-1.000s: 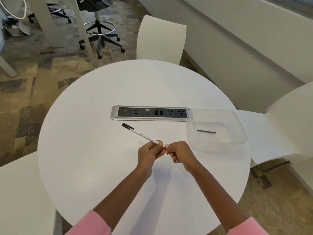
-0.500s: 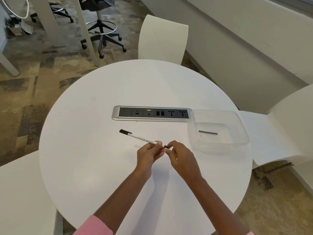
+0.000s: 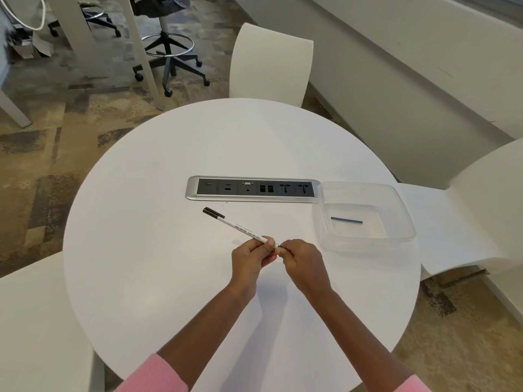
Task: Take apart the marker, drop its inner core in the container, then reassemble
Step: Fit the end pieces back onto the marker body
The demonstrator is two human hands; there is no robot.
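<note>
Two bare hands meet over a round white table [image 3: 158, 250], working at the near end of a white marker [image 3: 243, 229] in what looks like the reassembly stage of the job. Set into the tabletop beyond them is a silver power and data strip [image 3: 252, 189], and touching its right end sits a clear plastic container [image 3: 396, 210]. A short dark inner core [image 3: 346, 220] already lies flat on the container's floor, so the drop appears done.

The left hand [image 3: 250, 257] is closed round the barrel near its open end, thumb and fingers pinching it so the marker slants up and away to the left, clear of the table, its black cap [image 3: 212, 212] at the far tip. The right hand [image 3: 301, 260] is curled shut just beside it, fingertips [image 3: 283, 248] pinched on a small dark piece [image 3: 280, 245] at the barrel's mouth. That piece is too small to identify; it is probably the end plug. Whether it is touching the barrel or only just short of it cannot be told.

The next move, by this reading, calls for lining the piece up square with the barrel's axis and pressing it home, while the left hand keeps the barrel from twisting.
</note>
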